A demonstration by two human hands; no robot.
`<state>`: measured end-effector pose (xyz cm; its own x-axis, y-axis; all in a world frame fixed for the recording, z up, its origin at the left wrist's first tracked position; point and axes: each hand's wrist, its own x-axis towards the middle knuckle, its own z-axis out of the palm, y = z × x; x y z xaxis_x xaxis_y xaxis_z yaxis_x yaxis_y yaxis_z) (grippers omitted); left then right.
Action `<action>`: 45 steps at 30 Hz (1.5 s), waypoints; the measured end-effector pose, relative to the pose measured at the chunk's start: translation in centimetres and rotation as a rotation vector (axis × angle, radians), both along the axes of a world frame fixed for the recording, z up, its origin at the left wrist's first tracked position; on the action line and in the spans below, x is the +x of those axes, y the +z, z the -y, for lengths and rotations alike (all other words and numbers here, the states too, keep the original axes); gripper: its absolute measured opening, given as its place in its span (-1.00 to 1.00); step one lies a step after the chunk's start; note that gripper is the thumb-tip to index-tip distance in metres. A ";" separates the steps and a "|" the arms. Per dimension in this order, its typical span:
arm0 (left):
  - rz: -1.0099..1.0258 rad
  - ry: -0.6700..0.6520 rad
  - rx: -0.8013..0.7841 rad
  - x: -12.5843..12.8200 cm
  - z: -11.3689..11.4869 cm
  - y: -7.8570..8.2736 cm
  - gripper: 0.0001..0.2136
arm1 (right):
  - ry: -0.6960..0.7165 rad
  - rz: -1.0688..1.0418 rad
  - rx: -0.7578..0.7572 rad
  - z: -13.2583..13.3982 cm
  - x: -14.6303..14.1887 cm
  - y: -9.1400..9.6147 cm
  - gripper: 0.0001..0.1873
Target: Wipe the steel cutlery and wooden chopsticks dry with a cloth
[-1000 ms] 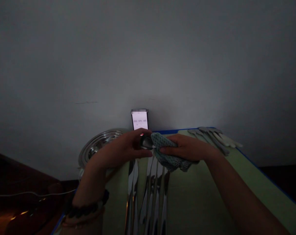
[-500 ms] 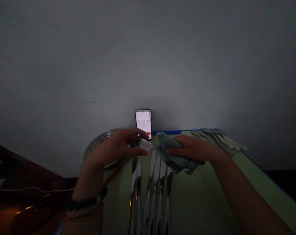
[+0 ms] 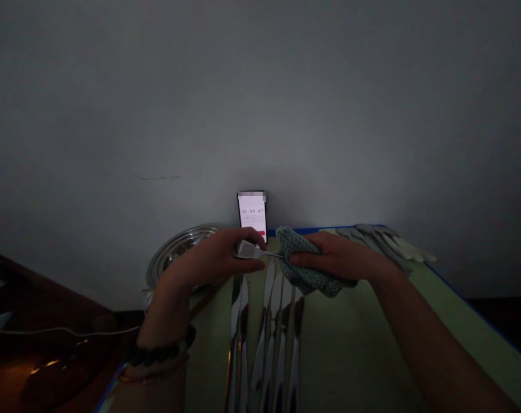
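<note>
My left hand curls around the left end of a shiny metal fork, thumb below and fingers above. Its broad head faces me, but any tines are hidden in that hand. The thin neck runs right into a folded grey-green cloth. My right hand is closed on this cloth, which wraps the fork's handle and hides it. Beneath both hands, several metal table knives lie side by side, handles toward me.
Behind my left hand stands a round metal bowl. A phone showing a timer leans on the wall. More cutlery lies at the back right of the green, blue-edged table. A white cable runs at left.
The fork's head has turned, showing a flatter, brighter face. Both hands have shifted slightly, and the cloth is bunched a little higher. The phone timer has advanced one second.
</note>
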<state>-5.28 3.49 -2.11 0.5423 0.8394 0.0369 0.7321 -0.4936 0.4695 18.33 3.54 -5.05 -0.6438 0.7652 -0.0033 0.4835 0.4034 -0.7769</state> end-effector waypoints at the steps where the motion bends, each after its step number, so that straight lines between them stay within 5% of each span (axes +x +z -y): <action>1: -0.006 0.010 0.004 0.1 0.0 0.0 -0.76 | -0.005 0.003 -0.003 0.0 0.0 0.0 -0.64; 21: -0.001 0.053 0.006 -0.4 -0.4 -0.3 -0.78 | -0.066 0.039 0.040 -0.1 0.2 0.1 -0.64; 45: 0.016 -0.066 0.012 0.5 -0.3 -0.1 -0.79 | 0.018 -0.009 0.084 0.0 -0.5 -0.1 -0.65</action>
<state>-4.78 3.75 -2.23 0.5960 0.8010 0.0563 0.6898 -0.5466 0.4747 17.82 3.55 -5.15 -0.6575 0.7505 0.0668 0.4682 0.4764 -0.7442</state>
